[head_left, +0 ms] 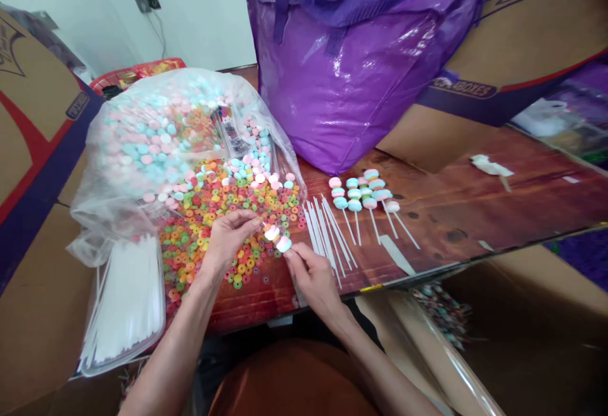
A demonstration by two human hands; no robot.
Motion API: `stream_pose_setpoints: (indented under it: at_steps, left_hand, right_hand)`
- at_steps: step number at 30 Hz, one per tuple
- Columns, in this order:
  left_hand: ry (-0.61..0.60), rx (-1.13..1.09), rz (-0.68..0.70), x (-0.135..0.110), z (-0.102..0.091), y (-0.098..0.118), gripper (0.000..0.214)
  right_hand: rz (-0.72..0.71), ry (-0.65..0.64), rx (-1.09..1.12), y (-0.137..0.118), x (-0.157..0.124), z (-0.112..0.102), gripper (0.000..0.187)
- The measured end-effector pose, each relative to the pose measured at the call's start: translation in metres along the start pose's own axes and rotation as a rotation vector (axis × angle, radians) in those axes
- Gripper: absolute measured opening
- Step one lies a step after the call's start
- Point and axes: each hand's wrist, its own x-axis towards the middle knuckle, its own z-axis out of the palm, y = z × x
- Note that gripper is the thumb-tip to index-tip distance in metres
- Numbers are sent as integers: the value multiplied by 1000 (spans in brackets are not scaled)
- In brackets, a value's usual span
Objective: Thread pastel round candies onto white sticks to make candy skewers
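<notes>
My right hand (316,280) is closed round the lower end of a candy skewer (284,244), a stick threaded with pastel marshmallows and a yellow-orange candy. At the skewer's upper end, my left hand (232,235) pinches with thumb and forefinger; what lies between these fingertips is partly hidden. Beneath both hands spreads a heap of colourful gummy rings (199,213). Just right of them lies a row of bare white sticks (323,232). Several finished-looking marshmallow skewers (354,194) rest side by side beyond those sticks.
A clear plastic bag (109,118) holds pink, blue and white marshmallows at the back left. White sticks fill a clear tub (126,302) at the front left. A purple bag (342,87) stands behind, between cardboard boxes (536,42). Paper scraps (396,256) lie on the table (441,201).
</notes>
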Motion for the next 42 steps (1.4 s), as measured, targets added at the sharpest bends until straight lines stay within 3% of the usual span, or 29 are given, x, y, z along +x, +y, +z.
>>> stream_pose_setpoints:
  at_steps: [10,16,24,28,31,33,36,39,42]
  left_hand:
    - [72,-132,-7,-8,9,-6,32]
    - [72,-126,32,-10,12,-6,31]
    - [-64,-142,-74,-9,13,-13,42]
    - [-104,-76,-43,3,14,-7,38]
    - [-89,116,104,27,21,0,22]
    - [-51,389,303,49,28,4,14]
    - [-94,897,570,82,36,5,27]
    - [-190,1284,663,105,41,4,39]
    - [-277,1481,691,117,39,2,40]
  right_hand:
    - [-129,0,-98,-3,4,4,27]
    - [-109,27,-72,-3,5,5,27]
    - [-111,46,76,-1,10,6,30]
    - [-57,22,117,-3,17,1,34]
    - [-8,120,169,-3,21,-1,35]
    - [10,176,193,-3,22,-2,35]
    - [38,195,208,-1,21,-3,34]
    - [49,188,220,0,20,-2,33]
    - [44,189,219,2,20,-1,33]
